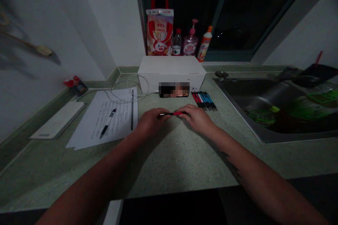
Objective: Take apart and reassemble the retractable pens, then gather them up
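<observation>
Between my two hands, a red and black pen [174, 113] is held level just above the green speckled counter [169, 161]. My left hand [151, 122] pinches its black end, where a silvery tip shows. The red end sits in the closed fingers of my right hand [198, 117]. Just beyond my right hand lies a row of several pens [204, 100], red, white and blue, side by side. To the left of my left hand, a black and white pen [107, 123] rests on printed paper sheets [124, 105].
A phone [173, 91] leans against a white box [171, 65], with a white cable [113, 93] running left. Behind stand a red gift bag [160, 31] and several bottles [190, 42]. A metal sink [253, 109] opens at right. A white flat slab [58, 119] lies left.
</observation>
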Demonstrator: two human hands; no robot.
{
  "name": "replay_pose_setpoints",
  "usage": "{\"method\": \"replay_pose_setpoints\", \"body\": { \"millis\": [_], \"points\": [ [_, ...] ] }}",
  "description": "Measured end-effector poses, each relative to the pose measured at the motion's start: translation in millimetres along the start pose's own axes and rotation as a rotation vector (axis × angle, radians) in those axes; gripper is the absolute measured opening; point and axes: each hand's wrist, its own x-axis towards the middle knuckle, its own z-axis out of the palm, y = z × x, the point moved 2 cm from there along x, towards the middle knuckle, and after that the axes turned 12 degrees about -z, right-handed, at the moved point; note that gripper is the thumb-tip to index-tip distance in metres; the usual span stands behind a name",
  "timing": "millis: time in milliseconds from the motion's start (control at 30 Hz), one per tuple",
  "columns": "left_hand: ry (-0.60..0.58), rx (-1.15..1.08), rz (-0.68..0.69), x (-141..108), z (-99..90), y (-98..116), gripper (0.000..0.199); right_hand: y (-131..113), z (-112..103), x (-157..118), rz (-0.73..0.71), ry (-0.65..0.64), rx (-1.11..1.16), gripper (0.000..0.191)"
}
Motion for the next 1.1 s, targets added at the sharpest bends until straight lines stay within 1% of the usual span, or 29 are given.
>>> {"method": "replay_pose_setpoints", "body": {
  "millis": [100,133,200,300,367,400,500,533,600,700,800,900,1000,1100],
  "points": [
    [-0.057,-0.369,-0.047,2.7,0.0,-2.4,0.057,-1.5,-2.0,0.8,-0.011,-0.009,-0.019,0.019],
    [-0.086,-0.468,-0.058,3.2,-0.8,-2.3,0.063,-2.2,-2.9,1.1,-0.01,-0.002,-0.016,0.02],
    [-0.133,-0.597,-0.074,3.4,-2.8,-1.3,0.069,-3.6,-4.4,1.5,-0.005,0.015,-0.01,0.02],
    [-0.165,-0.645,-0.062,3.1,-4.2,-0.4,0.07,-4.8,-5.1,1.7,-0.004,0.025,-0.021,0.02],
    [-0.149,-0.583,-0.021,3.2,-3.2,-1.3,0.065,-4.3,-4.3,1.6,-0.009,0.025,-0.04,0.021],
    [-0.107,-0.517,0.003,3.2,-2.7,-2.2,0.057,-3.7,-3.5,1.6,-0.009,0.024,-0.05,0.022],
    [0.041,-0.203,0.075,2.1,-1.6,-3.5,0.024,-1.9,-0.6,1.4,-0.001,0.006,-0.071,0.022],
    [0.075,-0.101,0.097,1.3,-1.4,-3.1,0.016,-1.5,0.2,1.4,0.003,-0.004,-0.072,0.021],
    [0.105,0.029,0.126,-0.4,-1.2,-1.9,0.016,-1.7,0.8,1.5,0.011,-0.015,-0.075,0.02],
    [0.12,0.053,0.105,-1.8,-0.6,-0.9,0.021,-3.3,-0.5,1.8,0.023,-0.007,-0.1,0.018],
    [0.075,0.086,0.066,-1.7,2.8,-0.5,0.026,-4.0,-1.5,1.9,0.024,-0.003,-0.125,0.015],
    [0.018,0.169,0.087,-2.3,5.8,1.8,0.025,-3.2,-1.7,1.5,0.03,0.012,-0.119,0.013],
    [0.012,0.218,0.102,-3.7,5.2,5.3,0.022,-3.6,-1.3,1.4,0.024,0.007,-0.115,0.012],
    [0.017,0.24,0.036,-5.1,3.8,6.9,0.023,-5.5,-1.6,1.6,0.017,-0.001,-0.135,0.013]
  ]
}}
